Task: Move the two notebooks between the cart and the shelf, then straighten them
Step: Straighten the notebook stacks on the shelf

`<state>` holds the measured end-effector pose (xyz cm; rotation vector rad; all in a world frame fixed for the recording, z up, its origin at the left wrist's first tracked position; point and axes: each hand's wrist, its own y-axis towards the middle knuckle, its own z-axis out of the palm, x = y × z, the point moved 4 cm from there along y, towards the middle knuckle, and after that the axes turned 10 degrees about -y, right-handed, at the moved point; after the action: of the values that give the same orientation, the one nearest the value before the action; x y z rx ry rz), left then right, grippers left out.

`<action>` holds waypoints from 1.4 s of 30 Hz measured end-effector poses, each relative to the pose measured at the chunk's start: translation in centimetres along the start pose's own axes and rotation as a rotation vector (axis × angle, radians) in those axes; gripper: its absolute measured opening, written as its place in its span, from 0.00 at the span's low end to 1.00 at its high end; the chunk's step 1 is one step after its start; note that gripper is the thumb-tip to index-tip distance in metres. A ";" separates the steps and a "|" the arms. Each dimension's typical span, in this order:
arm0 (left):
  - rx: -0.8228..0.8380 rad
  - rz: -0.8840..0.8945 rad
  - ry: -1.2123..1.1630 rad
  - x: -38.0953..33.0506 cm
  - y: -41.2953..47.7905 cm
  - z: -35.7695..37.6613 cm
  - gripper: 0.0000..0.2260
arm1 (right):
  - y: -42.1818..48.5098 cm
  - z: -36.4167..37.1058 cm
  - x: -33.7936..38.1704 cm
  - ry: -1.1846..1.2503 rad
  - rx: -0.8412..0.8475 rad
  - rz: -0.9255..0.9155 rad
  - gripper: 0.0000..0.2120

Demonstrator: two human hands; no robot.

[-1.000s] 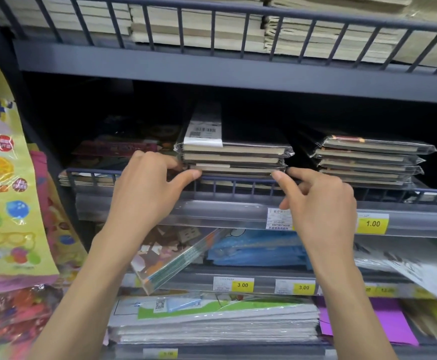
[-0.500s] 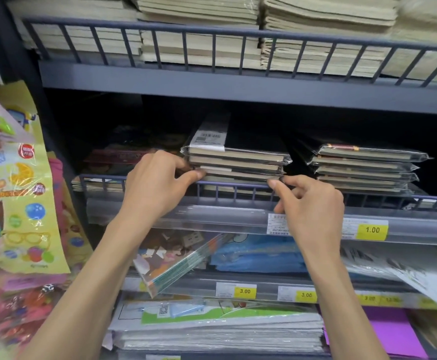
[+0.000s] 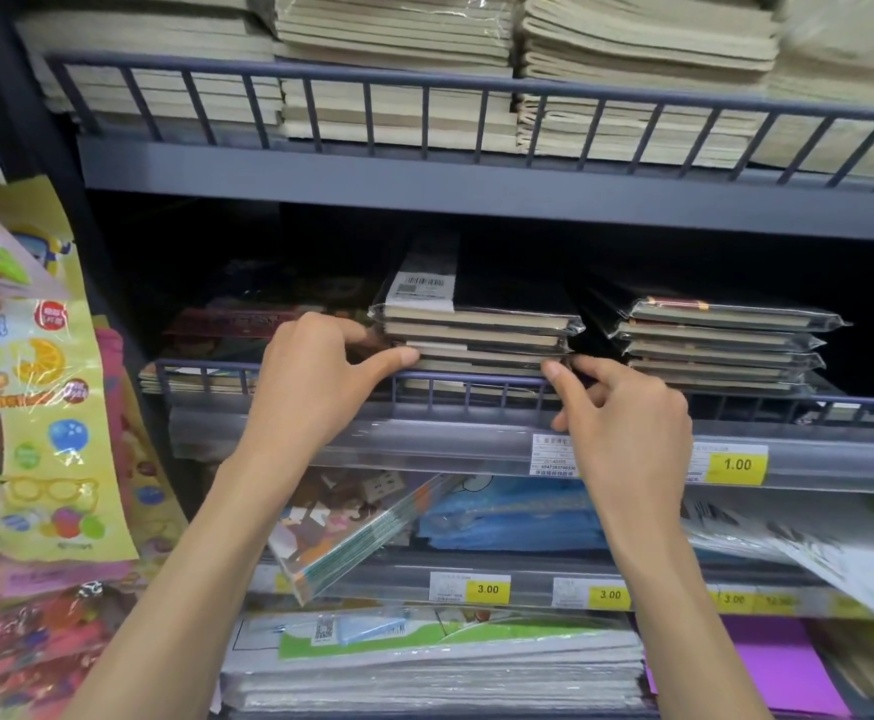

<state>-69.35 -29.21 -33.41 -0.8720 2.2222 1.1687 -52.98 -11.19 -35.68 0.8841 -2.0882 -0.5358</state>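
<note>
A stack of black plastic-wrapped notebooks [image 3: 476,335] lies on the middle shelf behind a low wire rail [image 3: 476,379]. The top one carries a white barcode label. My left hand [image 3: 315,376] rests at the stack's left end, thumb pressed against the front edges and fingers around the left side. At the stack's right front corner is my right hand [image 3: 627,413], index fingertip touching a lower notebook, the other fingers curled. Neither hand lifts a notebook. No cart is in view.
A second wrapped stack [image 3: 720,345] sits to the right. Tan notebooks [image 3: 398,54] fill the top shelf. Below are price tags [image 3: 736,464], a tilted colourful book [image 3: 351,532] and white pads [image 3: 434,667]. Sticker packs [image 3: 34,381] hang at left.
Both hands stay at the stack's two ends; the right index finger has shifted slightly along the lower notebooks' corner. The view has tilted upward a little.
</note>
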 end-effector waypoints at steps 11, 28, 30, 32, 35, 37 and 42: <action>-0.172 0.081 -0.064 -0.5 -0.5 0.0 0.10 | 0.5 0.3 0.7 0.099 -0.138 -0.009 0.10; -0.245 0.198 -0.072 -0.3 -1.1 0.5 0.08 | 0.4 0.4 0.3 -0.021 -0.220 -0.107 0.11; -0.245 0.205 -0.076 -0.4 -1.2 0.6 0.08 | 0.5 0.3 0.2 -0.030 -0.196 -0.088 0.12; -0.242 0.195 -0.080 -0.5 -1.3 0.5 0.08 | 0.4 0.1 0.2 -0.013 -0.181 -0.081 0.12; -0.251 0.172 -0.104 -0.5 -1.4 0.2 0.10 | 0.1 -0.5 0.5 -0.004 -0.189 -0.074 0.13; -0.273 0.154 -0.142 -0.7 -1.4 -0.1 0.12 | 0.0 -0.8 0.9 0.030 -0.199 -0.064 0.15; -0.298 0.140 -0.171 -1.0 -1.3 -0.1 0.14 | 0.4 -0.5 1.5 0.193 -0.196 0.012 0.12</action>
<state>-67.75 -29.53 -33.38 -0.7048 2.0285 1.6069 -53.41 -12.02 -34.38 0.7769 -1.8318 -0.6118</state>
